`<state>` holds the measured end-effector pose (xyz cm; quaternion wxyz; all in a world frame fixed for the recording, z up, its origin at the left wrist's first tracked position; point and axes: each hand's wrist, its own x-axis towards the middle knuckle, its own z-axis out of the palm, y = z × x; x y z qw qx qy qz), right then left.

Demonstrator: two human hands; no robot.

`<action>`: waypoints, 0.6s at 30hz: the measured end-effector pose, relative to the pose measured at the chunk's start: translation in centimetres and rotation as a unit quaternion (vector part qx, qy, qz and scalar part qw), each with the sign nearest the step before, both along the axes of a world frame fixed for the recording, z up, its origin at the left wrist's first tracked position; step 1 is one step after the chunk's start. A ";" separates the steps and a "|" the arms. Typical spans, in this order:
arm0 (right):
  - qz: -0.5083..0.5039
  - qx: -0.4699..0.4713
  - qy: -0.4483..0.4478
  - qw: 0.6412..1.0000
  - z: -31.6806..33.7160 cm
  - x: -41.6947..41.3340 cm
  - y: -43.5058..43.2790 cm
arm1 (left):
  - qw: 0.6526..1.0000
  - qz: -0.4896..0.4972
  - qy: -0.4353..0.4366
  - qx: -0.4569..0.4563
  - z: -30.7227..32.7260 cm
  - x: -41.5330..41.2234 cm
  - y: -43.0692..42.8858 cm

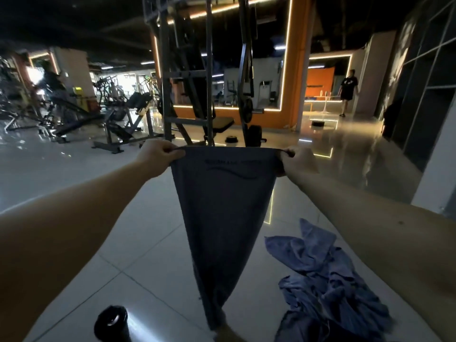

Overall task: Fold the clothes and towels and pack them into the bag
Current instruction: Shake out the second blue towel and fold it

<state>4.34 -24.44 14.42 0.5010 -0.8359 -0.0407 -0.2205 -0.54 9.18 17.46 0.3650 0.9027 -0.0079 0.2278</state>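
I hold a grey-blue towel up in front of me, stretched by its top edge. My left hand pinches the top left corner and my right hand pinches the top right corner. The towel hangs down and narrows to a point near the floor; faint lettering and a wavy line run across its upper part. A heap of crumpled blue cloths lies on the tiled floor at the lower right. No bag is in view.
A black bottle stands on the floor at the lower left. A gym rack with a bench stands ahead, with more machines to the left. A person walks at the far right by an orange wall.
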 end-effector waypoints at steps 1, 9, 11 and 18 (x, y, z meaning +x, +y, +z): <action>-0.004 0.000 -0.004 1.000 1.1 -0.6 0.1 | 1.000 0.002 -0.006 -0.009 1.1 -0.4 0.0; -0.004 -0.018 -0.054 0.998 7.7 -2.3 0.2 | 0.998 -0.003 -0.017 -0.053 7.2 -2.2 1.4; 0.010 -0.022 -0.054 0.998 8.1 -2.2 0.2 | 0.998 -0.004 -0.013 -0.066 7.5 -2.0 2.0; 0.025 0.019 0.045 0.998 3.7 1.6 1.7 | 0.998 0.020 0.039 -0.042 2.7 1.1 2.5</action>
